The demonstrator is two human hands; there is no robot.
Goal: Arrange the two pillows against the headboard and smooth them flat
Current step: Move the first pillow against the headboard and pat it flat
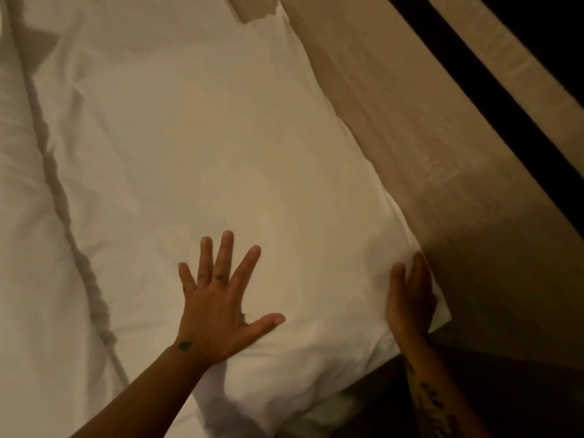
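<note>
A white pillow (pixel 205 159) lies flat on the bed, its long right edge along the tan wooden headboard (pixel 410 128). My left hand (pixel 218 308) rests palm down on the pillow's near end, fingers spread wide. Over at the near right corner, my right hand (pixel 410 298) presses flat on the pillow next to the headboard, fingers together. A second pillow is not clearly distinguishable; only a white corner (pixel 268 14) pokes up at the far end by the headboard.
White bedding (pixel 25 216) with a shadowed fold covers the mattress on the left. A dark band (pixel 493 99) runs diagonally across the wall panel beyond the headboard. Dark floor or gap lies at the bottom right.
</note>
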